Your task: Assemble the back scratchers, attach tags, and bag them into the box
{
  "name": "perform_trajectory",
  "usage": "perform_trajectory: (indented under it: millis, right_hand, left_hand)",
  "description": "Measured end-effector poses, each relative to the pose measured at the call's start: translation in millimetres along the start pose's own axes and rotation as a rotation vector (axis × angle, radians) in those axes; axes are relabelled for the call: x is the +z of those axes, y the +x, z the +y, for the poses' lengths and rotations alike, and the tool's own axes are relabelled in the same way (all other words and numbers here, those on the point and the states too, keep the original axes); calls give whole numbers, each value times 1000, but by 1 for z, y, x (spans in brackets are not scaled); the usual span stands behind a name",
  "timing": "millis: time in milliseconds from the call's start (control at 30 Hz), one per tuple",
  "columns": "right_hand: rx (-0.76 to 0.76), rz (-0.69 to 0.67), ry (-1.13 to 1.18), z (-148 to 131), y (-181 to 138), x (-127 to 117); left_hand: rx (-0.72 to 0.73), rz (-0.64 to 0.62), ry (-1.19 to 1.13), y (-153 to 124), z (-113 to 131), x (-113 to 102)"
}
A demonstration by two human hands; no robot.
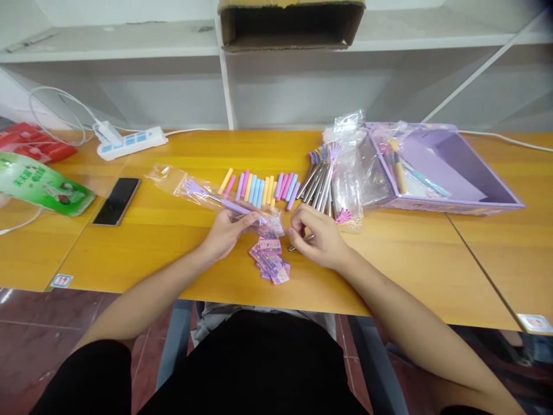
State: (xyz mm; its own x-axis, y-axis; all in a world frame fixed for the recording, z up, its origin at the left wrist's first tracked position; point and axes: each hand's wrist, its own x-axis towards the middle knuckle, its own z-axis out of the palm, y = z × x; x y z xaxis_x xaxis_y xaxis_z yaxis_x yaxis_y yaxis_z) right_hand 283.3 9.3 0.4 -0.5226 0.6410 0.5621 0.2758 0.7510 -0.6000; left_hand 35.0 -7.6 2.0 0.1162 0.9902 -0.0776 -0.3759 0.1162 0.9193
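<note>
My left hand (228,230) is closed on a back scratcher (235,206) with a purple handle and a small purple hand-shaped head, inside a clear plastic bag (166,178). My right hand (317,235) has its fingers curled together; what they pinch, if anything, is hidden. A metal rod end (294,248) shows beneath it, and a pink hand-shaped head (344,216) lies on its other side. Printed cards (271,259) lie in a loose pile between my hands. Beyond them are rows of coloured handles (254,189) and a bundle of metal back scratcher rods (319,181).
Clear bags (348,167) lean against a purple box (479,199) at right. At left are a black phone (116,200), a green package (47,184), a red package (38,144) and a power strip (133,143). A cardboard box (289,29) sits on the shelf above.
</note>
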Motion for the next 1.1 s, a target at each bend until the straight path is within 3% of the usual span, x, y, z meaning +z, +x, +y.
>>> perform_trajectory:
  millis: [233, 433, 633, 767, 967, 1100]
  right_hand:
    - [35, -67, -91, -2, -3, 4]
    - [17, -47, -160, -1, -4, 8]
    - [180, 22, 95, 3, 0, 0]
    - [110, -37, 281, 0, 2, 0]
    - [349, 30, 537, 3, -5, 13]
    - [323, 3, 559, 8, -5, 11]
  left_hand:
    - [12, -74, 151, -1, -8, -4]
    - [51, -13, 229, -1, -15, -8]
    - [6, 52, 10, 1, -6, -5]
    - [-36, 14, -50, 2, -3, -4]
    - [-85, -84, -46, -3, 2, -1]
    - [-119, -142, -22, -4, 3, -3]
